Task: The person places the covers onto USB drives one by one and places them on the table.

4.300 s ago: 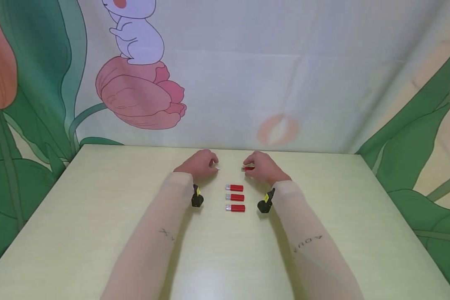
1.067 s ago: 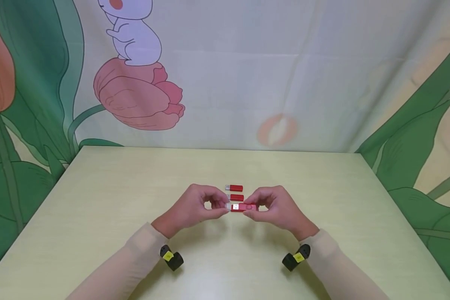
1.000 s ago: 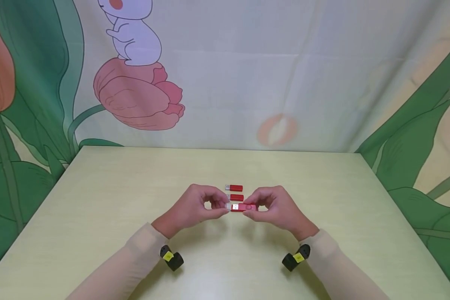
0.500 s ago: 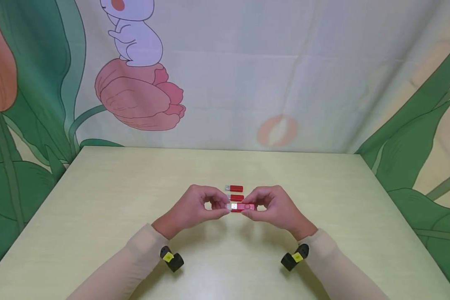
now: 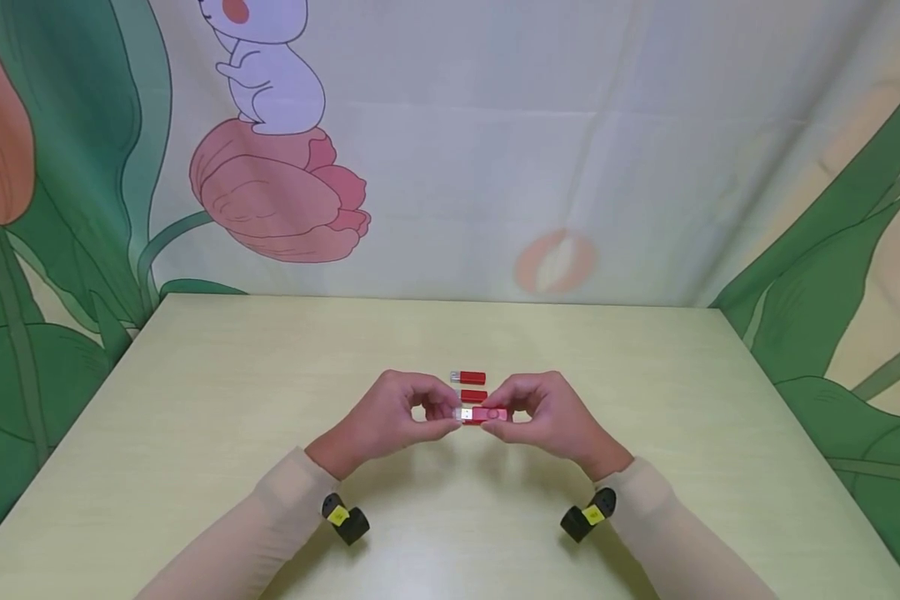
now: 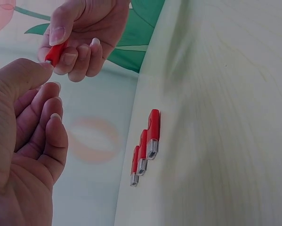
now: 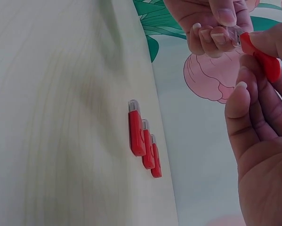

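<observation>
Over the table my right hand [image 5: 543, 410] pinches a red USB flash drive [image 5: 492, 414] between thumb and fingers, its metal plug pointing left. Facing it, my left hand [image 5: 412, 410] pinches a small clear cap [image 7: 234, 35] at the plug end. Cap and plug meet between the fingertips; whether the cap is fully on, I cannot tell. Below, three red USB flash drives with clear caps lie in a row: a far one [image 5: 468, 377], a middle one [image 5: 473, 396] and a near one [image 6: 153, 125], which is mostly hidden by the held drive in the head view.
The pale wooden table [image 5: 270, 367] reaches back to a printed cloth [image 5: 450, 183] with a rabbit and flowers. A small black camera [image 5: 347, 518] sits on the left wrist, another camera [image 5: 588, 515] on the right.
Earlier, both hands were farther back and apart, one with the drive. They came nearer and met over the row. Over the last second the drive has shifted slightly left, toward the cap.
</observation>
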A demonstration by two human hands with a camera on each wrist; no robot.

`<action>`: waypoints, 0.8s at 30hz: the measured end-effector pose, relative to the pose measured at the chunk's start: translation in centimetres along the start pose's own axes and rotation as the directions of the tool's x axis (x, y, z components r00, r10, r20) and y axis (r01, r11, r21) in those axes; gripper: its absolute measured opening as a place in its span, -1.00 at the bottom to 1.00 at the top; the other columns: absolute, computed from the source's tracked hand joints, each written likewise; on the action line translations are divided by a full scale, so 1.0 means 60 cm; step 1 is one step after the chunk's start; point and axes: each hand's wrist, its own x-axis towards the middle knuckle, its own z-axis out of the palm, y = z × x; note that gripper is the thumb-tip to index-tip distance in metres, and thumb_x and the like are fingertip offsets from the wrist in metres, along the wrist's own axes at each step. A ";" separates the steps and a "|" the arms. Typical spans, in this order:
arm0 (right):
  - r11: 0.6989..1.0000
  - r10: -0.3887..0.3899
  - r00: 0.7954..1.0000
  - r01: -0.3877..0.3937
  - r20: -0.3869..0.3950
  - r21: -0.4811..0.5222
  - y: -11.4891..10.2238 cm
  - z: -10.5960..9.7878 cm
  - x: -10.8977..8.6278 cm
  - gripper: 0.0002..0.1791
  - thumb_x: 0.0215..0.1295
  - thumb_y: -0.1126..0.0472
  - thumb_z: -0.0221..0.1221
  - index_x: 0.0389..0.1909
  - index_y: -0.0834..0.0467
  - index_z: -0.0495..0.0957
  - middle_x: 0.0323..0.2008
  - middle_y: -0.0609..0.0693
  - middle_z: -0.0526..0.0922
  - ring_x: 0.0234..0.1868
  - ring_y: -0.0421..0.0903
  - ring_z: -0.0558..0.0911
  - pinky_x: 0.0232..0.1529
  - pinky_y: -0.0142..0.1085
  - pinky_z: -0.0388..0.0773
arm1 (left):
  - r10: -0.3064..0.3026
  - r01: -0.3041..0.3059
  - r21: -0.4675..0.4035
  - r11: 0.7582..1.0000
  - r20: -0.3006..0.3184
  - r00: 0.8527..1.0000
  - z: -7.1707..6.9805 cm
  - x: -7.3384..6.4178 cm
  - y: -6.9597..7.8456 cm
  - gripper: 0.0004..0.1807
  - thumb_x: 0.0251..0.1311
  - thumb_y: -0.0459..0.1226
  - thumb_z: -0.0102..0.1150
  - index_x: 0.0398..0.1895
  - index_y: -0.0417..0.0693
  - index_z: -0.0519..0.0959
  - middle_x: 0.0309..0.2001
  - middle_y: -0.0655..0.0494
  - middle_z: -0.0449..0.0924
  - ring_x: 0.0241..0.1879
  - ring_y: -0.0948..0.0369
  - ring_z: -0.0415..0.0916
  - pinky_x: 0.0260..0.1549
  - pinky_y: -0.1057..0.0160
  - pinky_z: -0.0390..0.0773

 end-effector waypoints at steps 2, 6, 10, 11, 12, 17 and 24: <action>1.000 -0.001 1.000 0.001 -0.002 0.000 0.003 0.001 0.000 -0.85 0.15 0.34 0.46 -0.25 0.14 0.75 -0.34 0.08 0.78 -0.39 -0.17 0.62 -0.32 -0.32 0.67 | -0.003 0.003 0.002 1.000 0.003 1.000 0.000 0.000 0.000 -0.82 0.12 -0.35 0.50 -0.21 0.02 0.74 -0.39 0.18 0.70 -0.40 0.24 0.60 -0.31 0.26 0.69; 1.000 0.001 1.000 -0.001 -0.007 -0.005 0.006 0.002 0.001 -0.85 0.15 0.34 0.46 -0.24 0.16 0.75 -0.34 0.07 0.78 -0.37 -0.16 0.64 -0.31 -0.31 0.69 | 0.000 0.000 0.008 1.000 0.005 1.000 0.000 0.001 0.001 -0.81 0.12 -0.36 0.49 -0.21 0.01 0.75 -0.39 0.18 0.70 -0.40 0.25 0.59 -0.32 0.25 0.68; 1.000 0.006 1.000 -0.006 -0.010 -0.006 0.004 0.002 0.003 -0.84 0.15 0.34 0.46 -0.25 0.12 0.76 -0.34 0.02 0.78 -0.37 -0.15 0.65 -0.31 -0.30 0.69 | 0.009 -0.009 0.017 1.000 0.002 1.000 0.001 0.002 0.001 -0.82 0.12 -0.35 0.50 -0.21 0.02 0.74 -0.40 0.20 0.69 -0.40 0.25 0.58 -0.33 0.27 0.67; 1.000 0.004 1.000 -0.004 -0.010 -0.008 0.004 0.003 0.003 -0.84 0.16 0.34 0.46 -0.24 0.12 0.76 -0.34 0.02 0.78 -0.37 -0.15 0.65 -0.31 -0.30 0.69 | 0.011 -0.011 0.020 1.000 0.001 1.000 0.001 0.002 0.001 -0.82 0.12 -0.35 0.50 -0.22 0.02 0.74 -0.40 0.20 0.69 -0.40 0.25 0.58 -0.34 0.28 0.67; 1.000 0.001 1.000 -0.001 -0.009 -0.010 0.004 0.003 0.003 -0.84 0.16 0.34 0.45 -0.24 0.12 0.76 -0.34 0.03 0.78 -0.37 -0.15 0.64 -0.31 -0.30 0.69 | 0.012 -0.012 0.023 1.000 -0.001 1.000 0.001 0.002 0.001 -0.82 0.12 -0.36 0.50 -0.22 0.02 0.74 -0.40 0.20 0.69 -0.41 0.26 0.58 -0.34 0.30 0.66; 1.000 -0.002 1.000 0.002 -0.009 -0.015 0.006 0.004 0.004 -0.84 0.16 0.33 0.46 -0.23 0.12 0.76 -0.34 0.04 0.78 -0.38 -0.15 0.64 -0.30 -0.30 0.69 | 0.018 -0.018 0.033 0.999 0.000 1.000 0.002 0.003 0.000 -0.83 0.12 -0.36 0.49 -0.22 0.00 0.74 -0.41 0.21 0.69 -0.41 0.27 0.58 -0.35 0.29 0.66; 1.000 0.003 1.000 -0.004 -0.009 -0.012 0.008 0.005 0.005 -0.85 0.17 0.31 0.46 -0.23 0.11 0.76 -0.34 0.03 0.80 -0.37 -0.14 0.64 -0.33 -0.29 0.68 | 0.017 -0.017 0.035 0.999 -0.001 1.000 0.003 0.003 0.001 -0.82 0.11 -0.38 0.49 -0.22 -0.01 0.74 -0.40 0.20 0.70 -0.40 0.28 0.58 -0.33 0.24 0.68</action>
